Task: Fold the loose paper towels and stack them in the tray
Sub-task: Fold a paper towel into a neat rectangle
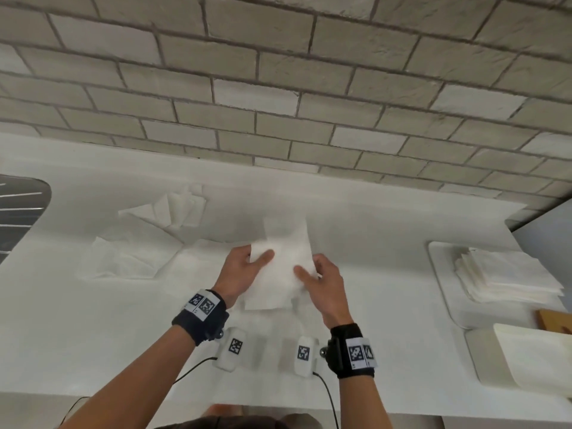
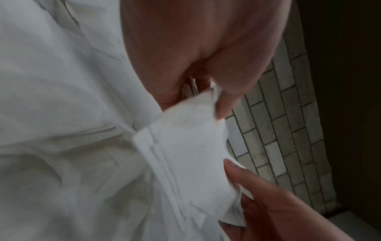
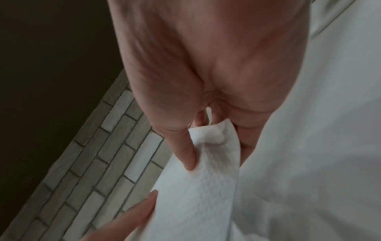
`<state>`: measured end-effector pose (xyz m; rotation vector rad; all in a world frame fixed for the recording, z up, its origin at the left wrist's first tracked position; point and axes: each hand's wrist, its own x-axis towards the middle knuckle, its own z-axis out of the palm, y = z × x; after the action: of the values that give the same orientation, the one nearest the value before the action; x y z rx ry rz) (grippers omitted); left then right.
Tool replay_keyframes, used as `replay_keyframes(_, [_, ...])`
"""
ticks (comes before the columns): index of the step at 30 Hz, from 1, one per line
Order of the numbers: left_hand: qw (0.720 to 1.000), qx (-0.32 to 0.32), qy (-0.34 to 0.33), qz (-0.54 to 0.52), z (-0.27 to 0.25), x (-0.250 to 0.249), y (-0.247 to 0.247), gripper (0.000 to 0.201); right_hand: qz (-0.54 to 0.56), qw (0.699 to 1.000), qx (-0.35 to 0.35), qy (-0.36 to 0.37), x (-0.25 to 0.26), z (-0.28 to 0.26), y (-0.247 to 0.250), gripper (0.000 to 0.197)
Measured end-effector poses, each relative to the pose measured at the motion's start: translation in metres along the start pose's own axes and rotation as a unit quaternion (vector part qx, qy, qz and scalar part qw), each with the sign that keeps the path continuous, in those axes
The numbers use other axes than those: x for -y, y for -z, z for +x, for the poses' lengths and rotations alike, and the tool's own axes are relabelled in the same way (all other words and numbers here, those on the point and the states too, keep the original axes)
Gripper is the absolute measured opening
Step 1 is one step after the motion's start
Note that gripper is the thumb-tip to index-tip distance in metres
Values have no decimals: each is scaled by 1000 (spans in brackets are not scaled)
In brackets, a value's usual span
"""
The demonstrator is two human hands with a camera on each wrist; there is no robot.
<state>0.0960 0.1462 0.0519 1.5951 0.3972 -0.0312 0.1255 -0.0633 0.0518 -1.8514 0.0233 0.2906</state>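
Note:
A white paper towel hangs above the white counter, held between both hands at the centre of the head view. My left hand pinches its left edge, thumb on top. My right hand pinches its right edge the same way. In the left wrist view the towel is partly folded, with the left hand gripping one corner. In the right wrist view the right hand pinches the towel between thumb and fingers. A white tray at the right holds a stack of folded towels.
Loose crumpled paper towels lie on the counter to the left. A second tray with a flat white stack sits at the near right, a wooden item beside it. A dark sink is at far left. A brick wall stands behind.

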Motion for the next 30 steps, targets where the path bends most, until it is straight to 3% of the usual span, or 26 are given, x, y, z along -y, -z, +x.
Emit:
replay_keyframes(2, [999,-30,-14,39,9,17,-1,78,-18,999,-30,-12,-14,-7,11,15])
replay_keyframes(6, [999,-25,-36,21,5,14,-17,58,81,996,-36,-27,-28,-23,54,14])
replay_keyframes(8, [999,-16,-35,12,3,11,-35,69,162,985,2,-61,-29,-31,72,31])
replay_keyframes(10, [999,0,-36,0,-1,5,-61,77,169,979,44,-106,-33,-35,79,57])
replay_keyframes(12, [998,42,-54,-12,-14,-12,-95,48,119,986,46,-108,-39,-39,84,67])
replay_keyframes(14, [995,70,-68,-20,-31,-30,-126,23,179,979,25,-98,-44,-46,96,51])
replay_keyframes(17, [991,93,-87,-32,-48,-53,-163,16,329,940,4,-83,-50,-59,135,27])
replay_keyframes(19, [988,115,-103,-22,-57,-64,-189,17,391,917,10,-79,-53,-65,167,27])
replay_keyframes(22, [975,169,-146,21,-70,-78,-235,18,348,937,-6,-40,-53,-72,215,54])
replay_keyframes(25, [949,216,-200,109,-77,-85,-282,19,338,940,-33,30,-47,-80,281,64])
replay_keyframes(27, [928,243,-220,178,-78,-87,-308,19,311,948,-41,58,-37,-85,330,57])
replay_keyframes(30, [905,272,-224,237,-83,-84,-344,15,116,984,-79,111,-26,-83,398,27])
